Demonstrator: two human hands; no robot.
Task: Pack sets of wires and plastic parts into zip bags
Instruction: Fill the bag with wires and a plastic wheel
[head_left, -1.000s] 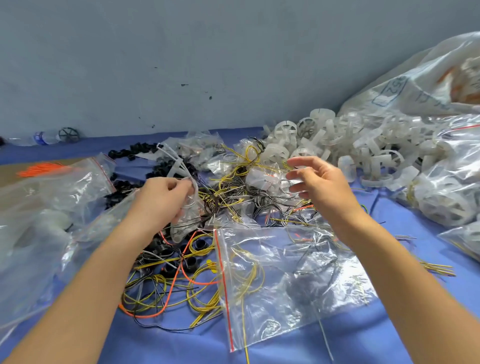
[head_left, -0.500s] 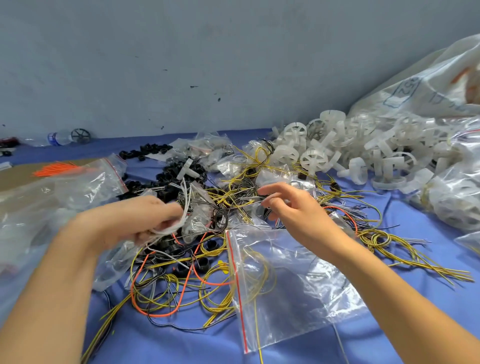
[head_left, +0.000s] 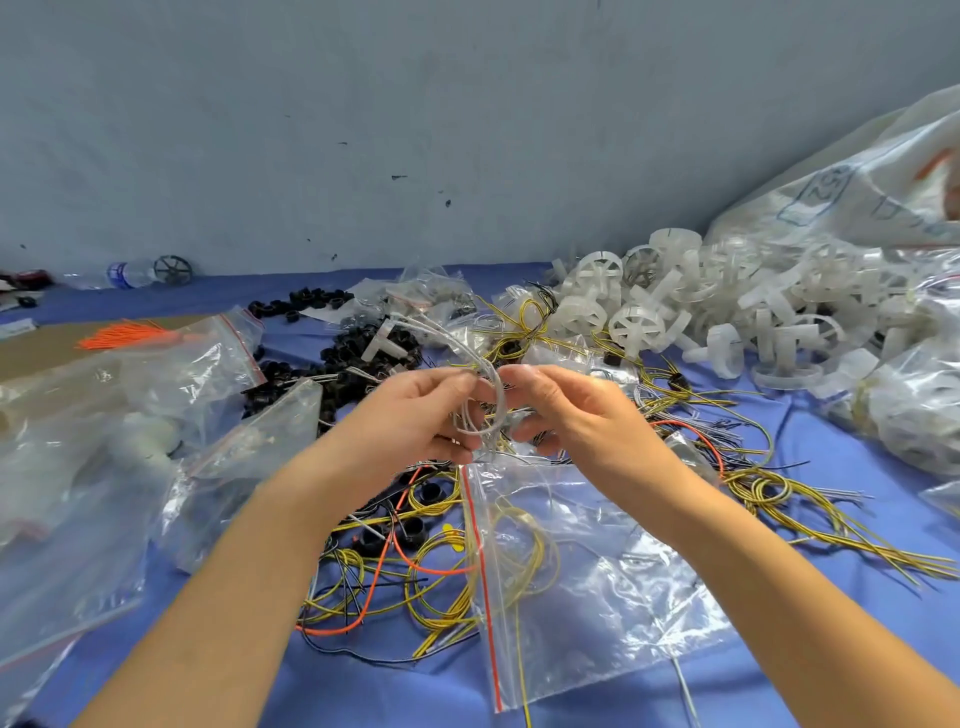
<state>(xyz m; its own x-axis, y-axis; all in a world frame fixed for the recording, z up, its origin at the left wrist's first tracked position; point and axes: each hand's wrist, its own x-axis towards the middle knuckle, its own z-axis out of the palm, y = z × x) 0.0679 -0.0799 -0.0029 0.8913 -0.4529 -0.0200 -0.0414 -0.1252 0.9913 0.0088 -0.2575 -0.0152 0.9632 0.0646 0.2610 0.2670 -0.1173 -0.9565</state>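
My left hand (head_left: 410, 415) and my right hand (head_left: 566, 410) meet over the middle of the table, both pinching a small bundle of white wires (head_left: 480, 400) that loops between them. Just below my hands lies a clear zip bag (head_left: 587, 587) with a red seal strip, a yellow wire coiled inside it. A tangle of yellow, orange and black wires (head_left: 410, 571) spreads under my left forearm. White plastic wheel parts (head_left: 636, 325) are heaped at the back right. Small black plastic rings (head_left: 343, 364) lie behind my left hand.
Filled clear bags (head_left: 104, 441) lie piled at the left, and a large plastic sack (head_left: 857, 197) leans on the wall at the right. More packed bags (head_left: 914, 415) sit at the right edge. Orange wires (head_left: 124, 332) rest on cardboard, and a water bottle (head_left: 124, 273) lies by the wall.
My hands came together from apart. The left hand brought the white wires to the middle, and the right hand moved left and now pinches them too.
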